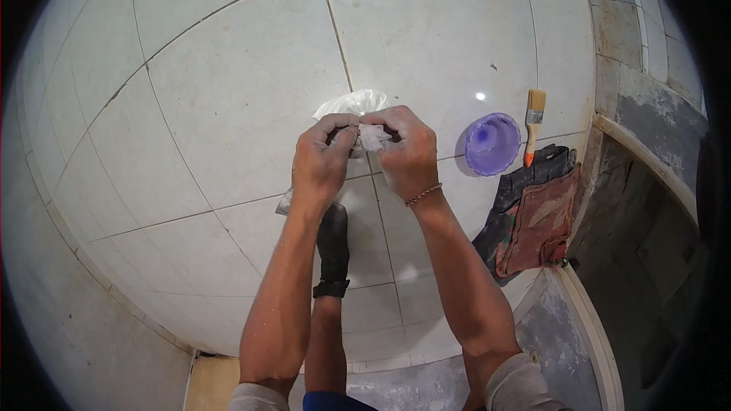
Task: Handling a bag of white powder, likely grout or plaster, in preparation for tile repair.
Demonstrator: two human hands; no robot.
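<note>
A clear plastic bag of white powder (352, 103) rests on the tiles just beyond my hands. Its loose, crumpled top (373, 137) is pinched between the fingers of my left hand (326, 154) and my right hand (410, 148). Both hands are dusty with white powder and closed, their fingertips almost meeting. The fingers and wrists hide part of the bag. Under my left wrist a small greyish flat corner (285, 202) of something sticks out, too covered to name.
Right of my hands stands a purple plastic bowl (493, 144). A paintbrush (534, 125) with an orange-tipped handle lies beside it. Nearer is a worn black and reddish-brown fabric item (537, 217), perhaps gloves, by the raised ledge (647, 164). My dark-covered foot (333, 243) is below my left wrist.
</note>
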